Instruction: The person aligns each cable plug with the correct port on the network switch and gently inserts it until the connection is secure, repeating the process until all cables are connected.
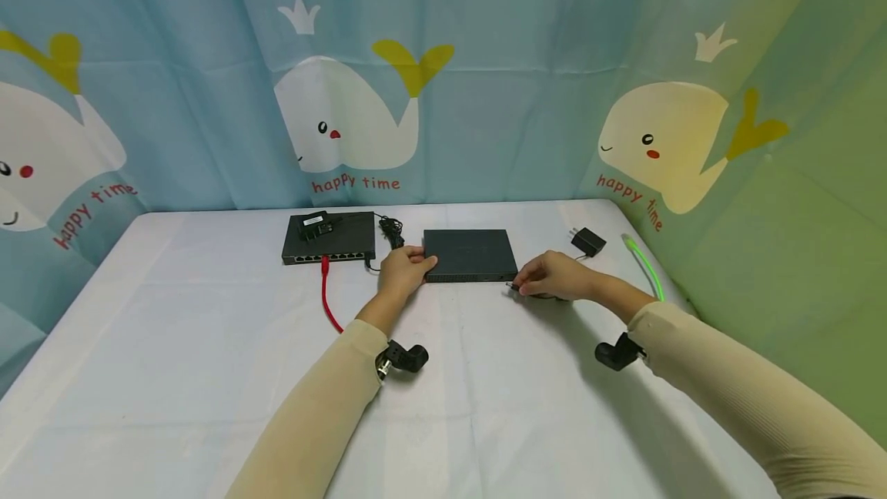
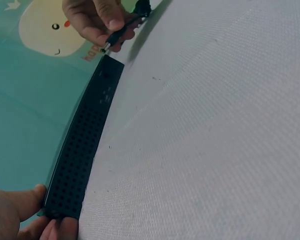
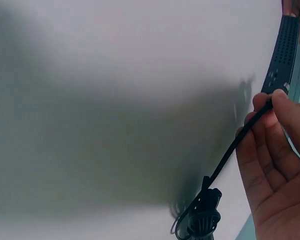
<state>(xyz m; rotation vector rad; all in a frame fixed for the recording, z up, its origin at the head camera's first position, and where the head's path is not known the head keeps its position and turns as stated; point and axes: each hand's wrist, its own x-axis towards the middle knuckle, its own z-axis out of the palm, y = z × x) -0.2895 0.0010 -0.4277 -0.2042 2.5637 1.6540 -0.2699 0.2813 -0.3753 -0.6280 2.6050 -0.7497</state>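
Note:
A flat black network switch (image 1: pixel 470 254) lies on the table in the middle. My left hand (image 1: pixel 402 272) grips its left end, thumb on the top edge and fingers at the side, as the left wrist view shows. Near the switch's right front corner, my right hand (image 1: pixel 550 276) pinches a black power cord's barrel plug (image 2: pixel 114 39) between thumb and fingers. The metal tip points toward the perforated side (image 2: pixel 80 145) of the switch and is apart from it in the left wrist view. From the plug the cord runs back to a tied bundle (image 3: pixel 202 215) hanging below the hand.
A second black switch (image 1: pixel 356 233) stands at the left with a power adapter (image 1: pixel 315 226) on top and a red network cable (image 1: pixel 325 291) plugged in. Coiled black cord (image 1: pixel 391 229) lies beside it. Another adapter (image 1: pixel 588 242) and a green cable (image 1: pixel 646 264) lie at the right.

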